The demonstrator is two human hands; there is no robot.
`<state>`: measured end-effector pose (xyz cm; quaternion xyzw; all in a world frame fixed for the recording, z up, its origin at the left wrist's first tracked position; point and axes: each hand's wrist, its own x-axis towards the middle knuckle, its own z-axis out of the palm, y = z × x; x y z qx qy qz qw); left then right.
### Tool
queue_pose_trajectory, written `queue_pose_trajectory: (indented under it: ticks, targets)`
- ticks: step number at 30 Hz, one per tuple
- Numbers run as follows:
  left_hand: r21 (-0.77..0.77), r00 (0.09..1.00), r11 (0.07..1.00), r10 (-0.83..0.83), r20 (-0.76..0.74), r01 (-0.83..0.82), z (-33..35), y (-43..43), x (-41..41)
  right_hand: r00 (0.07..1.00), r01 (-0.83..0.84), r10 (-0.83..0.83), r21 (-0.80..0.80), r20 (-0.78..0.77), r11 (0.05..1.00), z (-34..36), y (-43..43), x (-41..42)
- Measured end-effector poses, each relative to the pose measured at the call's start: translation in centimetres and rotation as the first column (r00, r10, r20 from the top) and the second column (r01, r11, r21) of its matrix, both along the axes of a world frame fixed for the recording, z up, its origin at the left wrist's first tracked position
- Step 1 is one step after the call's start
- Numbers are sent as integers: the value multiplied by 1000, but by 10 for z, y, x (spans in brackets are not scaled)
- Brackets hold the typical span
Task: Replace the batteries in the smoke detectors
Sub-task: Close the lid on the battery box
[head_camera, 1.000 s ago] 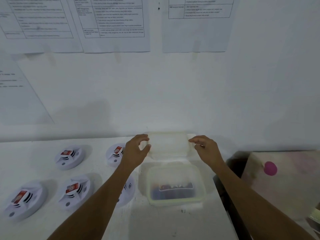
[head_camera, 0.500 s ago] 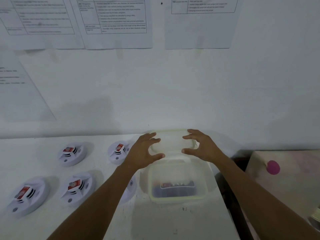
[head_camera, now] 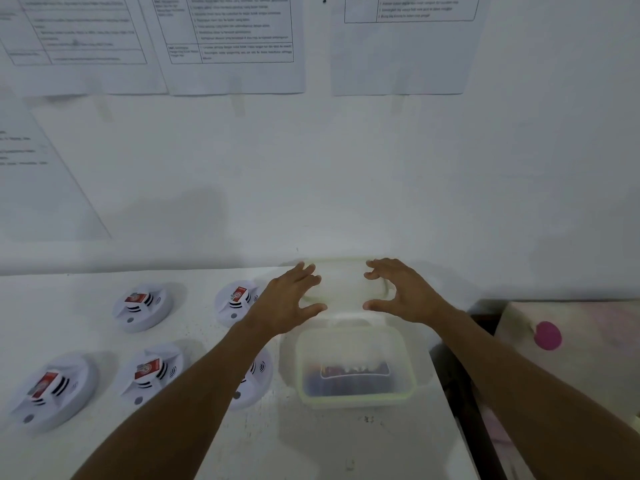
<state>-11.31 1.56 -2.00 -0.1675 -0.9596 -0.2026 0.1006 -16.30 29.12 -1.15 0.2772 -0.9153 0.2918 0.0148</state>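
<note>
Several white round smoke detectors lie on the white table, each with a red battery on top: two at the back (head_camera: pixel 142 306) (head_camera: pixel 235 301), two at the front left (head_camera: pixel 52 389) (head_camera: pixel 152 372). My left forearm half hides another smoke detector (head_camera: pixel 258 379). A clear plastic container (head_camera: pixel 349 332) with a green rim stands lidless, with dark batteries (head_camera: pixel 346 375) inside. Its translucent lid (head_camera: pixel 343 285) lies flat behind it against the wall. My left hand (head_camera: pixel 291 303) and my right hand (head_camera: pixel 398 292) are over the lid's two ends, fingers spread, gripping nothing.
Printed sheets (head_camera: pixel 235 46) hang on the white wall right behind the table. The table's right edge (head_camera: pixel 446 382) drops into a dark gap. Beyond it stands a pale surface with a pink round spot (head_camera: pixel 547 336).
A second ago both hands pinched the lid by its ends behind the container. They have since let go and spread their fingers over it. The lid now lies by the wall.
</note>
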Motion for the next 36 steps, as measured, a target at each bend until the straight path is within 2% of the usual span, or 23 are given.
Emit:
queue_pose_trajectory:
  ticks: [4,7,9,12,15,17,20,23,31,36]
  targets:
    - [88,998,996,-38,43,34,-1,-8,-2,998,-1,3,-33,67,999,11,-5,-6]
    - [12,986,1000,10,-164,-8,-2,-11,-7,998,20,-16,-70,52,997,13,-6,-8]
    - [70,967,992,117,-228,-104,-1,-8,-7,996,61,-51,-130,73,990,15,-7,-5]
    - [231,987,971,97,-131,-65,3,3,-2,984,72,-51,-114,173,991,12,-4,1]
    - [252,994,966,31,104,-56,6,18,4,977,38,-14,-110,214,993,10,-5,9]
    - [236,982,970,16,189,-61,7,23,4,977,34,0,-153,214,988,11,-7,13]
    - [188,973,981,-3,229,-41,7,19,1,990,5,4,-57,144,998,11,-8,12]
    - [152,971,988,-31,235,-5,6,14,-3,988,-4,-1,30,156,1000,15,-11,7]
    - [13,981,999,-52,184,51,2,9,-13,997,50,-52,40,61,998,9,-18,8]
    - [108,968,987,-137,210,116,4,3,-13,997,-2,2,0,72,1000,15,-16,2]
